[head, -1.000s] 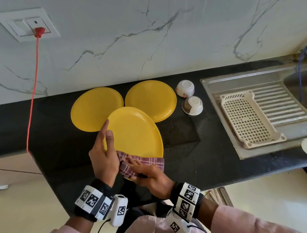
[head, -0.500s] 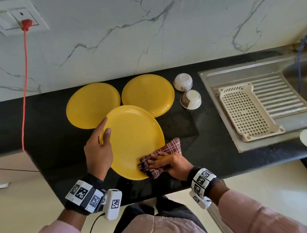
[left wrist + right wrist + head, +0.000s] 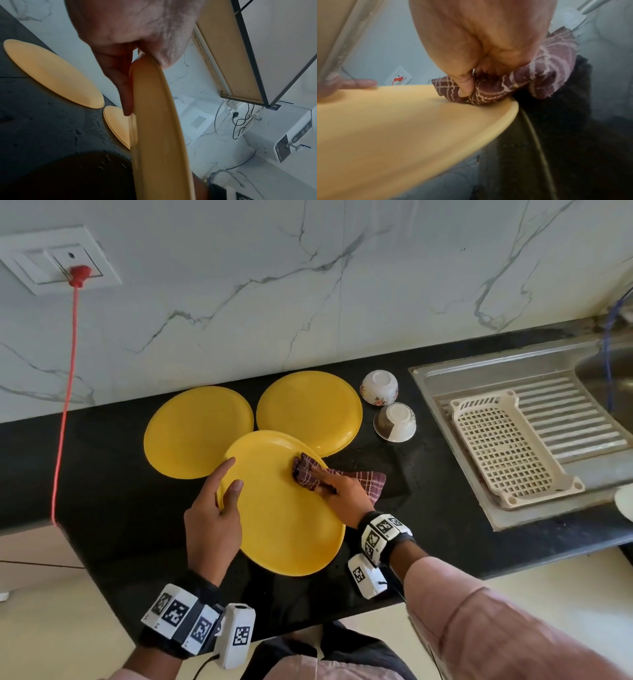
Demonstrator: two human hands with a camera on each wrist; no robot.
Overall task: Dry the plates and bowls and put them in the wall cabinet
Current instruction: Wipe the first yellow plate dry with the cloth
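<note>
My left hand (image 3: 219, 501) grips the left rim of a yellow plate (image 3: 284, 525), held tilted above the black counter (image 3: 113, 508); the left wrist view shows the plate (image 3: 154, 135) edge-on with my fingers (image 3: 120, 83) behind it. My right hand (image 3: 342, 491) pinches a maroon checked cloth (image 3: 366, 481) and presses it on the plate's upper right part. In the right wrist view the cloth (image 3: 496, 89) is bunched under my thumb on the plate (image 3: 402, 121). Two more yellow plates (image 3: 195, 429) (image 3: 308, 405) lie flat behind. Two bowls (image 3: 378, 386) (image 3: 395, 421) stand upside down to their right.
A steel sink drainboard (image 3: 582, 405) at the right carries a cream plastic basket (image 3: 503, 450). A red cord (image 3: 65, 405) hangs from the wall socket (image 3: 54, 265) at the left. The wall cabinet's underside (image 3: 231, 47) shows above in the left wrist view. The counter is wet.
My right hand has wiped the cloth from the plate's near edge up its right side to the upper right part. The left hand keeps its grip on the rim.
</note>
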